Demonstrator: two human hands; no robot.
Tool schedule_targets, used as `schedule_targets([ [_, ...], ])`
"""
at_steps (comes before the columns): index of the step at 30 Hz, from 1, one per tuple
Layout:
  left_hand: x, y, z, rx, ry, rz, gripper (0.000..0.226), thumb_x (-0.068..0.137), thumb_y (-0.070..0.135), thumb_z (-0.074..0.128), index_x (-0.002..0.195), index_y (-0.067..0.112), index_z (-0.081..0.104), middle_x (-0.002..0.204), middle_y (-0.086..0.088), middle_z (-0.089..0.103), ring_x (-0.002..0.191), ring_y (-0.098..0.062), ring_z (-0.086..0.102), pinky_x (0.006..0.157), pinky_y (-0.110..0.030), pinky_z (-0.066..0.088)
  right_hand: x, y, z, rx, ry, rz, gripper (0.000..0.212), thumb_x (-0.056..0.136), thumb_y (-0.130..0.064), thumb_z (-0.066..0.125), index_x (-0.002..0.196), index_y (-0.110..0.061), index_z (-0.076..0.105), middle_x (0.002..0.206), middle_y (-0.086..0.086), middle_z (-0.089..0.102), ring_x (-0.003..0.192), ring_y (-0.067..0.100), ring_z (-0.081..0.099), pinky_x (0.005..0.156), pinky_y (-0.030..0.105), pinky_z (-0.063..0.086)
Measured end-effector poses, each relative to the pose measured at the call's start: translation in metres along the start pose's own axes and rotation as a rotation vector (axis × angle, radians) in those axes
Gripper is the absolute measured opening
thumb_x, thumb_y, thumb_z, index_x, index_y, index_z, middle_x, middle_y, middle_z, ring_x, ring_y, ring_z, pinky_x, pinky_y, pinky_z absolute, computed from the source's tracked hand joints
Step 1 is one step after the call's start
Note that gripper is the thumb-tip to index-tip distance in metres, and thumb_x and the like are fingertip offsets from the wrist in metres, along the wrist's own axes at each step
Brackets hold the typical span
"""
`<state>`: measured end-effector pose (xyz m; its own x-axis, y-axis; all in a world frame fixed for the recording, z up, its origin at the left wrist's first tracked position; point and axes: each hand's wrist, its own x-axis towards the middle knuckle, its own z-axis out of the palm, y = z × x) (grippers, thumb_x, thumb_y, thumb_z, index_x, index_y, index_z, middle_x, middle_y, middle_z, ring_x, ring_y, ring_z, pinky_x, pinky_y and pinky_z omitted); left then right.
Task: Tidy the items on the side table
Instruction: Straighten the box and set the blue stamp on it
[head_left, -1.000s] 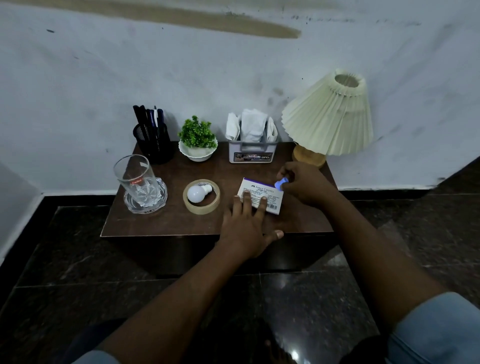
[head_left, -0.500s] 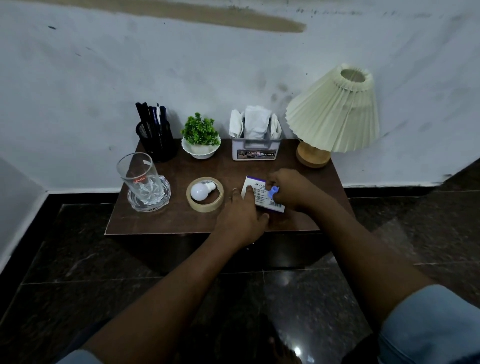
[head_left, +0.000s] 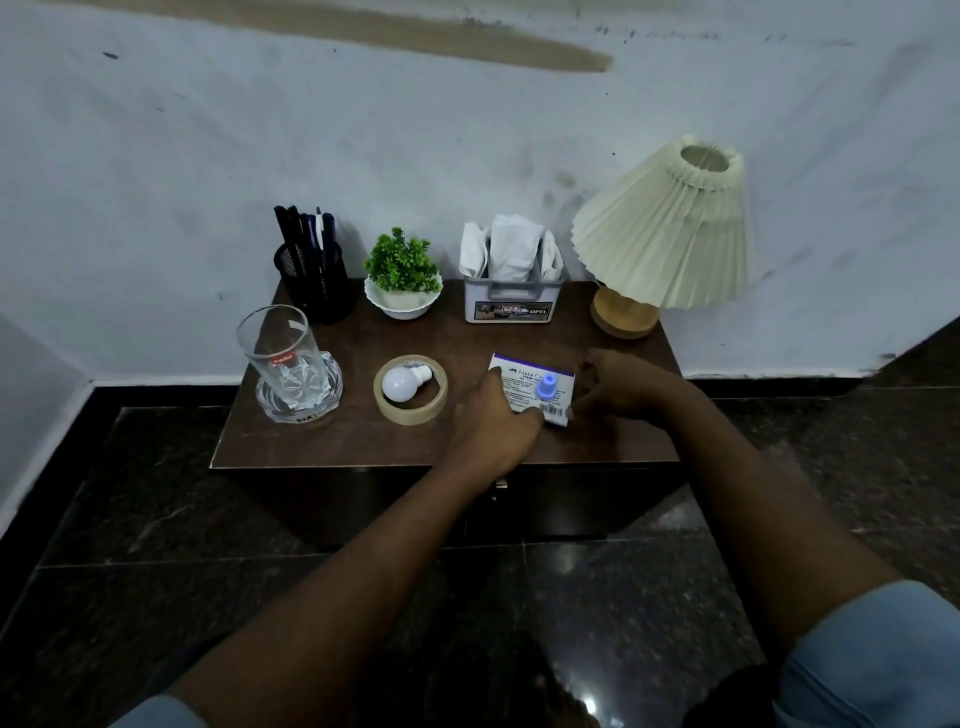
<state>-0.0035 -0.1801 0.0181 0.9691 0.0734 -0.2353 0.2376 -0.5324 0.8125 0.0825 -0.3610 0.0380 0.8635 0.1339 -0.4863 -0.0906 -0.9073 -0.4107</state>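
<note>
Side table (head_left: 337, 441), centre of frame, dark top, backed against the wall; tidying seemingly well along. Pleated lamp (head_left: 670, 228), upper right, on the back corner, likely out of the way of reaching arms. Tissue holder (head_left: 511, 306), pen holder (head_left: 314, 280) and potted plant (head_left: 402, 270), in a row along the back edge, tall things probably parked rearmost to leave the front free. Drinking glass (head_left: 278, 353), left of centre, upright in a cut-glass dish (head_left: 324, 400), apparently as a coaster. Left hand (head_left: 493, 426), centre, forefinger and thumb fairly straight and spread, pressed to the left and near edges of the stamp pad box (head_left: 519, 387), presumably against sliding. Right hand (head_left: 618, 387), just right of it, fingers loosely curved at the box's right end; contact impossible to tell. Tape roll (head_left: 410, 415), flat, left of the hands. Stamp pad box, front right of the top, between both hands. Bulb (head_left: 400, 383), nested inside the roll, likely against rolling. Blue cap-like piece (head_left: 546, 388), upright on the box, no finger on it
</note>
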Motion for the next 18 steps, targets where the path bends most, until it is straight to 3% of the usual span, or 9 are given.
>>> schedule_targets([
  [2, -0.001, 0.002, 0.002, -0.042, 0.004, -0.023, 0.046, 0.088, 0.031, 0.065, 0.132, 0.023, 0.055, 0.134, 0.001, 0.066, 0.123, -0.024, 0.061, 0.104, -0.042, 0.049, 0.0, -0.002, 0.0, 0.008, -0.017, -0.002, 0.043, 0.075, -0.019, 0.089, 0.097, -0.022, 0.053, 0.112, 0.007, 0.066, 0.095, 0.023, 0.066, 0.073, 0.036, 0.058],
  [7, -0.007, 0.003, 0.008, -0.086, -0.031, -0.022, 0.051, 0.091, 0.025, 0.065, 0.14, 0.021, 0.053, 0.137, 0.001, 0.064, 0.123, -0.02, 0.061, 0.092, -0.029, 0.046, 0.006, -0.002, 0.002, -0.001, 0.008, -0.005, 0.055, 0.073, -0.018, 0.091, 0.114, -0.021, 0.055, 0.122, 0.005, 0.064, 0.104, 0.022, 0.064, 0.09, 0.043, 0.059],
  [12, -0.006, 0.001, -0.001, -0.047, -0.036, 0.004, 0.047, 0.09, 0.03, 0.064, 0.136, 0.021, 0.054, 0.134, 0.002, 0.062, 0.121, -0.02, 0.061, 0.09, -0.031, 0.047, 0.006, -0.006, -0.005, -0.157, 0.001, -0.001, 0.055, 0.074, -0.02, 0.09, 0.112, -0.019, 0.051, 0.123, 0.009, 0.063, 0.101, 0.023, 0.064, 0.084, 0.04, 0.059],
  [15, -0.005, -0.001, -0.014, 0.197, 0.016, 0.113, 0.046, 0.09, 0.035, 0.061, 0.133, 0.018, 0.056, 0.135, -0.008, 0.058, 0.125, -0.029, 0.055, 0.101, -0.043, 0.049, 0.001, -0.02, -0.006, -0.512, 0.186, -0.101, 0.081, 0.073, -0.031, 0.089, 0.138, -0.017, 0.042, 0.138, 0.018, 0.051, 0.116, 0.034, 0.059, 0.086, 0.04, 0.053],
  [18, -0.005, 0.001, -0.032, 0.517, 0.128, 0.186, 0.039, 0.089, 0.036, 0.059, 0.123, 0.016, 0.058, 0.133, -0.012, 0.053, 0.124, -0.039, 0.047, 0.099, -0.049, 0.045, -0.009, -0.049, 0.002, -0.527, 0.308, -0.285, 0.089, 0.077, -0.035, 0.08, 0.151, -0.024, 0.032, 0.144, 0.018, 0.044, 0.123, 0.04, 0.051, 0.094, 0.045, 0.051],
])
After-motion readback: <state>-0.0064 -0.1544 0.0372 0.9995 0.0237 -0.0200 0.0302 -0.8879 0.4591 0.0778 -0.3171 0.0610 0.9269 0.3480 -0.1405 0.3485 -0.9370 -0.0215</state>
